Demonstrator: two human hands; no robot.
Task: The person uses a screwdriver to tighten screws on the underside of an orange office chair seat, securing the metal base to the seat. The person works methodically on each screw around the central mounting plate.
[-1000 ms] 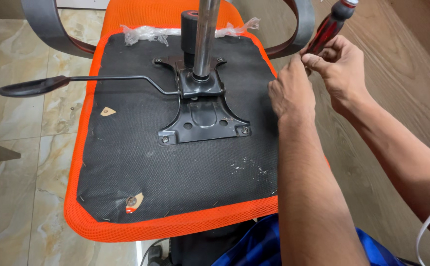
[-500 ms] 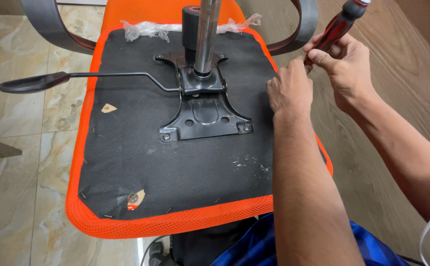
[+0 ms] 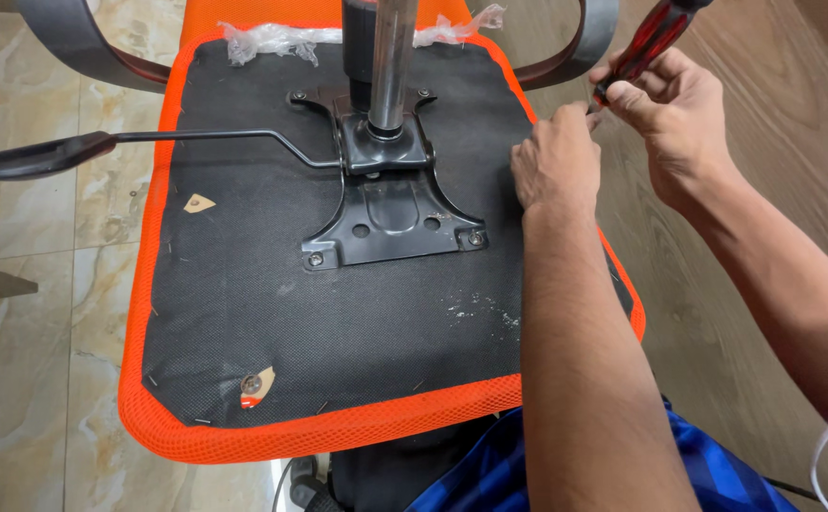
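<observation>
Nearest, blue cloth [image 3: 565,474] is showing at the bottom edge, under the forearms. Overturned orange seat [image 3: 243,441] is lying on tile floor [image 3: 25,313], black underside up. Black plate [image 3: 390,223] is sitting bolted mid-seat, steel post [image 3: 390,57] rising from it, lever [image 3: 72,152] sticking out left. Left hand [image 3: 554,166] is resting curled on the seat's right edge, fingers hidden; cannot tell what it is pinching. Right hand [image 3: 679,114] is closing round a red screwdriver [image 3: 646,43], tip angled down beside the left hand. Grey armrest [image 3: 575,52] is curving behind.
</observation>
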